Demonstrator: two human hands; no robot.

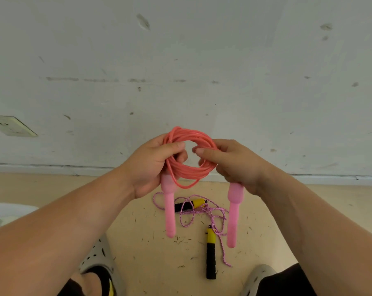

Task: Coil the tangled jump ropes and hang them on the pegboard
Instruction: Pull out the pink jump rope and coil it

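Both hands hold the coiled pink jump rope (189, 155) in front of the wall: the left hand (153, 165) and the right hand (234, 161) each have fingers curled round the loops, both pink handles dangling. A purple-corded jump rope (202, 212) lies tangled on the floor (151, 253) below.

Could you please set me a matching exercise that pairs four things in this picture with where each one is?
Things
1. pink rope coil
2. pink handles
3. purple rope
4. wall socket

Places
A. lying tangled on the floor
B. gripped by the left hand and the right hand
C. set in the wall, far left
D. hanging down below the two hands

Pairs: 1-B, 2-D, 3-A, 4-C
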